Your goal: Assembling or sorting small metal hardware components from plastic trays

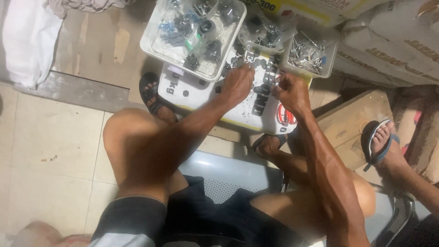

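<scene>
I sit on a grey metal bench (pixel 228 171) and lean down over a white printed sack (pixel 201 93) lying on the floor. Small dark parts (pixel 260 98) are scattered on the sack. My left hand (pixel 238 84) rests on it with fingers curled at the small parts near the sack's far edge. My right hand (pixel 290 91) is beside it, fingers pinched over the dark pieces. What either hand holds is too small to tell.
A clear plastic tray (pixel 153 39) with bagged dark parts stands beyond the sack. A smaller tub (pixel 329 64) holds several shiny metal pieces. Sacks (pixel 393 41) pile at right. Another person's sandalled foot (pixel 382 142) rests on a wooden board (pixel 350 121). White cloth (pixel 27 41) lies at left.
</scene>
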